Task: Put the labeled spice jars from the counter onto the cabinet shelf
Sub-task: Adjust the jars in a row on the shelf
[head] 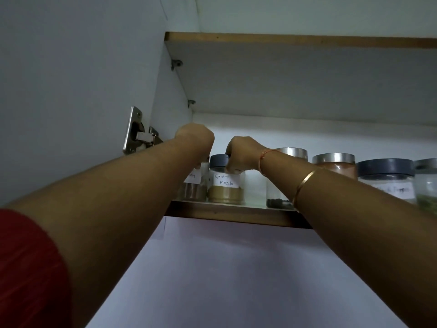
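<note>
I look up at a cabinet shelf [236, 215] with a brown front edge. A glass jar labelled "Garam Masala" [225, 185], dark lid and tan powder, stands at the shelf's left. My right hand [241, 155] grips it from above, fingers curled round the lid. To its left stands another labelled jar [195, 189] with brown powder, mostly hidden by my left forearm. My left hand [196, 138] reaches over that jar's top with fingers curled down on it; the fingertips are hidden.
More jars line the shelf to the right: a steel-lidded jar with dark seeds [275, 197], a steel-lidded jar of red powder [334, 165], a dark-lidded labelled jar [387, 178], and one with green contents [428, 185]. An upper shelf [295, 40] sits overhead. A door hinge [139, 134] is at left.
</note>
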The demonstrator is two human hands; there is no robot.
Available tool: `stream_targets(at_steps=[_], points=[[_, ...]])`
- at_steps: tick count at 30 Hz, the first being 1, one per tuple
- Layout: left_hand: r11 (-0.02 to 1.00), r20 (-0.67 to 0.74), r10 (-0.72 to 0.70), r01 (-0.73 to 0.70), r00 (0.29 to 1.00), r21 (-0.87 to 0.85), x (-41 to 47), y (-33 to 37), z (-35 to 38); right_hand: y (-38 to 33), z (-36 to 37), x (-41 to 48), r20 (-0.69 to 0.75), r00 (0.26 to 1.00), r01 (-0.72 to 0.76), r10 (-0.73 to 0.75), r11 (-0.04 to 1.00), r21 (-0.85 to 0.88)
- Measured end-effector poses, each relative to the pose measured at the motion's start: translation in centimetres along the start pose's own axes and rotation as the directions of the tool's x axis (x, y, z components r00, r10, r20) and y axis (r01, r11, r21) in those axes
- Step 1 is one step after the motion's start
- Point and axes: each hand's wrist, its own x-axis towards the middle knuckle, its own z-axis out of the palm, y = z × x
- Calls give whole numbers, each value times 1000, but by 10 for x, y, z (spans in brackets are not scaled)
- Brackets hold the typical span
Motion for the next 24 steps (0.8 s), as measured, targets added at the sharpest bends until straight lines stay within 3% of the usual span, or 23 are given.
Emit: stream_targets(at_steps=[5, 12, 19, 24], points=[[997, -24, 74, -73, 997, 39, 21, 8, 21, -2, 8, 23, 241, 970, 4, 25, 993, -120], [992, 139, 116, -121, 983, 25, 38, 10, 36, -1, 8, 32, 359, 933, -14, 10, 1000, 7], [988, 168, 98, -76, 981, -131, 30, 6, 51, -3, 8, 19, 231, 972, 31, -29, 999, -5], [959, -28, 4, -12, 1000, -284, 5, 21, 28, 2, -19, -1, -52, 998, 32, -31, 999, 4]])
